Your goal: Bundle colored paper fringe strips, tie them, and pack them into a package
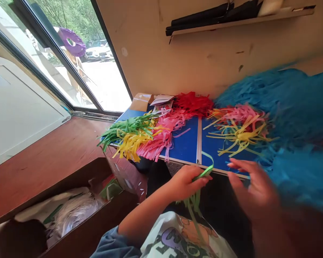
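My left hand (pixel 187 182) pinches a bunch of green paper strips (pixel 196 200) at the near edge of the blue table (pixel 188 143); the strips hang down over my lap and one curls upward. Just to the right, my right hand (pixel 251 184) hovers with its fingers spread and holds nothing. It is blurred. On the table lie piles of cut paper strips: green (pixel 126 129), yellow (pixel 129 143), pink (pixel 161 138) and red (pixel 193 102). A mixed yellow and pink heap (pixel 238 129) lies close above my right hand.
A large mass of blue paper strips (pixel 293 125) fills the right side. An open brown cardboard box (pixel 70 208) with plastic bags stands at lower left on a reddish floor (pixel 43 157). A glass door (pixel 70 61) is at upper left, a wall shelf (pixel 239 18) above.
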Action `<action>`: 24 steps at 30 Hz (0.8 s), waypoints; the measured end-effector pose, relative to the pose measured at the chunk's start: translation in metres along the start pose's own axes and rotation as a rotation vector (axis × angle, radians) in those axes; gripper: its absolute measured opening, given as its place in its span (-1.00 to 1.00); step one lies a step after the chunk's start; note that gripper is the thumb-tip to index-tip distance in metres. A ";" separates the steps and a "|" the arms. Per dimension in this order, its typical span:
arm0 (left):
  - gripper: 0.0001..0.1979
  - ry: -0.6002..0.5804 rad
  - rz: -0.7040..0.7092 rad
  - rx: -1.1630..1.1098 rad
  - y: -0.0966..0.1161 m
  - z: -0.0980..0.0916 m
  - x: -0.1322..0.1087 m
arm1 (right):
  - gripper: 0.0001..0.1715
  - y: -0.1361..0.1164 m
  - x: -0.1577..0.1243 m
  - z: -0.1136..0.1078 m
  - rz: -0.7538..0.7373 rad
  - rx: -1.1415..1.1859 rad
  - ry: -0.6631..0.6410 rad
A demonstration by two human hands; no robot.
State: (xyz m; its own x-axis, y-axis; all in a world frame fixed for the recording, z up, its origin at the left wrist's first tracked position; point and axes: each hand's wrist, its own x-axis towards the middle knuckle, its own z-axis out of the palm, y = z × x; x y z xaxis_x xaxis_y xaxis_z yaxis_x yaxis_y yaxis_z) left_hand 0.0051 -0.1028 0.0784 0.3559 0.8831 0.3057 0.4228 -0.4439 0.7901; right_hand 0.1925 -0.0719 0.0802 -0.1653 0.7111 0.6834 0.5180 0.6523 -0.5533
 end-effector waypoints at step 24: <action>-0.63 -0.254 0.048 -0.113 0.018 0.005 0.017 | -0.80 -0.024 -0.012 -0.017 0.033 0.003 -0.092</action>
State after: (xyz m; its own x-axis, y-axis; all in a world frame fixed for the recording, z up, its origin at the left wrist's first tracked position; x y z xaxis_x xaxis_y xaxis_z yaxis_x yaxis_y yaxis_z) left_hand 0.0227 -0.0965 0.0947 0.5767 0.7887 0.2131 0.3093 -0.4523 0.8365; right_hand 0.1967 -0.1003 0.0935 -0.2243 0.7535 0.6180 0.5218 0.6285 -0.5768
